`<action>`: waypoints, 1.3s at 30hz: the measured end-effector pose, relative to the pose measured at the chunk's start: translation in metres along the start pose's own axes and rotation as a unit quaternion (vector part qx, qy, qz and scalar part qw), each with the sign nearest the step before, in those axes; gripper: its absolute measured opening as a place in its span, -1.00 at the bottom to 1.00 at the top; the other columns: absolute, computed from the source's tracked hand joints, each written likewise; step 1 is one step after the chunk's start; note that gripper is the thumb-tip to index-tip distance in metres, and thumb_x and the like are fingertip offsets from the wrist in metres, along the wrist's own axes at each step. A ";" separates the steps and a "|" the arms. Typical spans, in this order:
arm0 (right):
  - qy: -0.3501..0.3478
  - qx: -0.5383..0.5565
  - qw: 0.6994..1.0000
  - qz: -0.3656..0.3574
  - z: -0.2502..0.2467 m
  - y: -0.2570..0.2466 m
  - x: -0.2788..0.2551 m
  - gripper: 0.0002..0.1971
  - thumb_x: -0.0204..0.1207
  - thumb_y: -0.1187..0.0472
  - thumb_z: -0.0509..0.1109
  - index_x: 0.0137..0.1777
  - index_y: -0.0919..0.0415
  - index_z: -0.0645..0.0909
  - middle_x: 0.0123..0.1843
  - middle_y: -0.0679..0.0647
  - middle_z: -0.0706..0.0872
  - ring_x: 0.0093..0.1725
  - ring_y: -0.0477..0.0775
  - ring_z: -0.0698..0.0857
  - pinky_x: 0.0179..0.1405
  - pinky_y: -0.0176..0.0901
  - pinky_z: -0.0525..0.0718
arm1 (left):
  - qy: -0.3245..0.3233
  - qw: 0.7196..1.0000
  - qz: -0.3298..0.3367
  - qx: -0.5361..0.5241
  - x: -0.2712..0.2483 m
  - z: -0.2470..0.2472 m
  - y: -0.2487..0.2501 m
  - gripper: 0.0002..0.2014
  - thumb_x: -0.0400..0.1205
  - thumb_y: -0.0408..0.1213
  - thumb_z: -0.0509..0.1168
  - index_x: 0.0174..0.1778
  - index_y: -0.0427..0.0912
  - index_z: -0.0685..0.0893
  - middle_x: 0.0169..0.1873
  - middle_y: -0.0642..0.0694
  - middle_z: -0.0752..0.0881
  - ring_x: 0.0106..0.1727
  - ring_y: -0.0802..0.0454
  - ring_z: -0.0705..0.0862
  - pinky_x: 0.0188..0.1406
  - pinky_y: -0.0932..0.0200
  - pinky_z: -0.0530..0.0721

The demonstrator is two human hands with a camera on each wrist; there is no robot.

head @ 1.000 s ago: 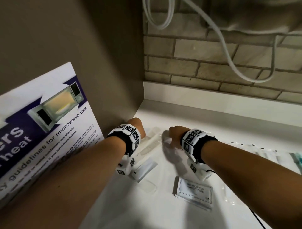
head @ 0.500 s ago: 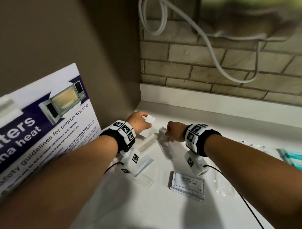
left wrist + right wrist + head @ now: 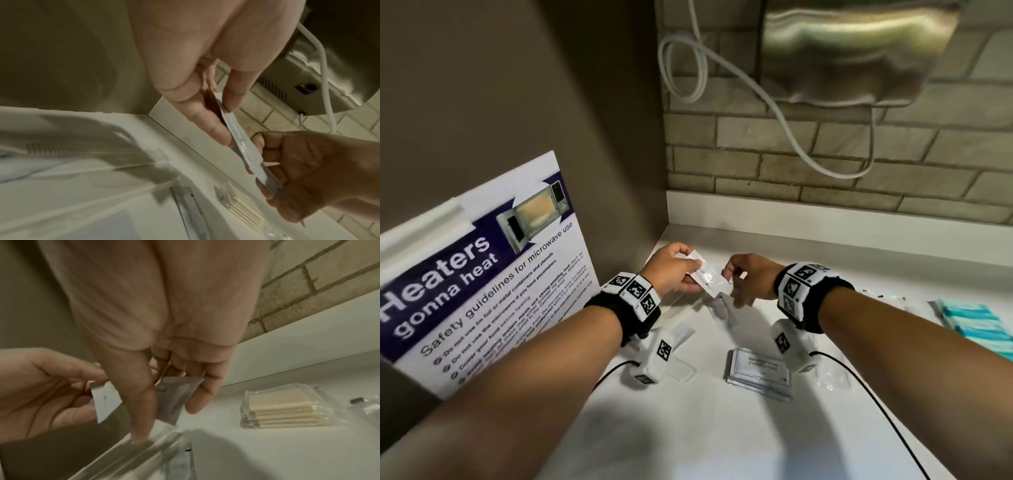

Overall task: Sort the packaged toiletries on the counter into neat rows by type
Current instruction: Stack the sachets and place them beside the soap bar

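A microwave safety poster [image 3: 482, 274] leans left; a steel dryer [image 3: 859, 51] hangs above, its cable [image 3: 774, 102] looping.

a shared kitchenette: microwave safety poster [image 3: 482, 270] leans by a white worktop [image 3: 722, 428], brick wall [image 3: 825, 150], steel wall appliance [image 3: 859, 51].

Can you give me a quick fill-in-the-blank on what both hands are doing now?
1. The small flat white sachets are held above the white counter by ____ hands.
2. The left hand ____ their left end.
3. The stack of white packets printed "Shampoo with Conditioner" lies nearest the ____ wrist.

Missing: both; pinches; right
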State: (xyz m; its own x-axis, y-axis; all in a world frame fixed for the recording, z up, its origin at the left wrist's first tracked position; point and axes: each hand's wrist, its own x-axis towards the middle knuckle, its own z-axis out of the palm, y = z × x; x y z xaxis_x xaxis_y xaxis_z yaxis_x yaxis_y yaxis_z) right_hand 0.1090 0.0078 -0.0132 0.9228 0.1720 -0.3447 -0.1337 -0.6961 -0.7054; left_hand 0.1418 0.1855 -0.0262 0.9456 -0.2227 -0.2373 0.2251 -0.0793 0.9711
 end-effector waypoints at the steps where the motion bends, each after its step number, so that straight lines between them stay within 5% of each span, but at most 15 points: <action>1: -0.002 -0.004 1.000 -0.002 0.000 0.000 -0.002 -0.55 0.29 0.71 0.41 -0.11 0.14 0.48 -0.35 0.06 0.49 -0.18 0.19 0.62 -0.47 -0.14 0.62 | -0.001 1.000 -0.008 -0.001 -0.002 -0.001 -0.001 -0.88 0.67 -0.52 0.25 0.04 -0.24 0.50 -0.05 -0.34 0.70 -0.19 -0.18 0.75 -0.35 0.06 0.81; 6: 0.019 -0.014 1.000 0.004 0.000 -0.005 -0.010 -0.52 0.34 0.65 0.44 0.08 0.18 0.40 -0.19 0.10 0.57 -0.37 0.08 0.59 -0.59 -0.27 0.57 | 0.011 0.999 -0.032 0.000 -0.015 -0.005 -0.005 -0.87 0.66 -0.56 0.15 -0.10 -0.27 0.51 0.28 -0.54 0.57 0.08 -0.40 0.71 -0.53 0.13 0.78; 12: 0.042 -0.063 0.997 -0.017 0.003 -0.016 -0.015 -0.56 0.34 0.54 0.52 0.08 0.17 0.44 -0.05 0.12 0.63 -0.46 -0.03 0.55 -0.52 -0.31 0.52 | 0.021 0.998 -0.051 -0.009 -0.020 -0.012 -0.013 -0.85 0.61 -0.58 0.06 -0.14 -0.30 0.49 0.10 -0.45 0.60 -0.07 -0.36 0.75 -0.48 0.05 0.80; 16: 0.033 -0.055 0.998 -0.030 0.008 -0.021 -0.010 -0.58 0.33 0.54 0.54 0.08 0.19 0.50 -0.04 0.17 0.69 -0.47 -0.04 0.57 -0.51 -0.31 0.55 | 0.031 0.998 -0.053 -0.001 -0.021 -0.015 -0.020 -0.90 0.62 -0.52 0.11 -0.13 -0.27 0.47 0.02 -0.32 0.58 0.04 -0.28 0.76 -0.17 -0.03 0.83; 20: 0.021 -0.027 0.998 -0.050 0.012 -0.027 -0.003 -0.51 0.32 0.49 0.56 0.22 0.20 0.57 -0.01 0.05 0.65 -0.34 -0.12 0.60 -0.37 -0.36 0.59 | 0.029 0.998 -0.051 -0.018 -0.021 -0.012 -0.018 -0.90 0.68 -0.49 0.11 -0.02 -0.23 0.47 -0.01 -0.29 0.60 -0.08 -0.20 0.76 -0.10 -0.05 0.80; 25: 0.013 0.020 0.998 -0.065 0.014 -0.038 0.005 -0.54 0.25 0.59 0.54 0.08 0.19 0.58 0.02 0.20 0.77 -0.18 0.06 0.70 -0.18 -0.23 0.68 | 0.035 0.998 -0.026 -0.049 -0.022 -0.009 -0.001 -0.87 0.75 -0.48 0.10 0.18 -0.23 0.37 0.07 -0.42 0.62 -0.22 -0.16 0.72 -0.40 0.03 0.78; 29: 0.029 -0.114 0.993 -0.006 0.012 -0.039 0.017 -0.49 0.21 0.34 0.63 0.19 0.13 0.63 0.11 0.03 0.72 0.03 0.05 0.68 0.02 -0.19 0.66 | 0.055 0.998 -0.001 -0.016 -0.018 -0.022 0.002 -0.81 0.73 -0.51 0.15 0.23 -0.26 0.41 0.19 -0.44 0.58 -0.23 -0.18 0.71 -0.53 0.08 0.79; 31: 0.007 -0.249 0.967 0.057 0.014 -0.035 0.025 -0.57 0.12 0.14 0.63 0.04 0.07 0.72 0.00 0.02 0.73 0.02 0.12 0.72 0.11 -0.03 0.73 | 0.080 0.996 0.009 -0.025 -0.015 -0.030 0.004 -0.70 0.72 -0.52 0.15 0.38 -0.31 0.42 0.35 -0.38 0.49 -0.13 -0.22 0.70 -0.45 0.08 0.79; 34: -0.042 -0.360 0.927 0.102 0.020 -0.019 0.047 -0.81 0.00 -0.14 0.56 -0.58 -0.07 0.72 -0.54 0.00 0.68 -0.35 0.15 0.75 -0.02 0.19 0.81 | 0.097 0.994 0.001 -0.054 -0.011 -0.040 0.007 -0.62 0.75 -0.51 0.10 0.50 -0.27 0.39 0.42 -0.35 0.50 0.05 -0.25 0.68 -0.39 0.12 0.80; 35: -0.044 -0.382 0.917 0.106 0.024 -0.019 0.044 -0.81 0.11 -0.10 0.58 -0.64 -0.26 0.67 -0.55 -0.04 0.66 -0.34 0.16 0.78 -0.06 0.15 0.82 | 0.097 0.994 -0.003 -0.059 -0.010 -0.041 0.006 -0.63 0.75 -0.50 0.10 0.49 -0.26 0.41 0.41 -0.36 0.52 0.05 -0.24 0.69 -0.38 0.12 0.80; 39: -0.045 -0.417 0.899 0.125 0.038 -0.023 0.037 -0.69 0.39 0.09 0.58 -0.58 -0.11 0.73 -0.16 -0.05 0.66 -0.24 0.09 0.68 -0.02 -0.14 0.70 | 0.091 0.995 0.003 -0.051 -0.007 -0.042 0.004 -0.70 0.74 -0.50 0.11 0.40 -0.27 0.49 0.39 -0.37 0.55 -0.15 -0.15 0.73 -0.44 0.15 0.80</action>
State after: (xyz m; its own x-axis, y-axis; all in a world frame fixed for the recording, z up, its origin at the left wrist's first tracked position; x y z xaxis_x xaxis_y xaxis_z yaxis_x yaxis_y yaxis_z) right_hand 0.1320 0.0566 -0.0338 0.8639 -0.0333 -0.5026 0.0188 -0.9950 0.0982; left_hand 0.1456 0.2277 -0.0197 0.9716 -0.0429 -0.2328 0.2339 0.0217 0.9720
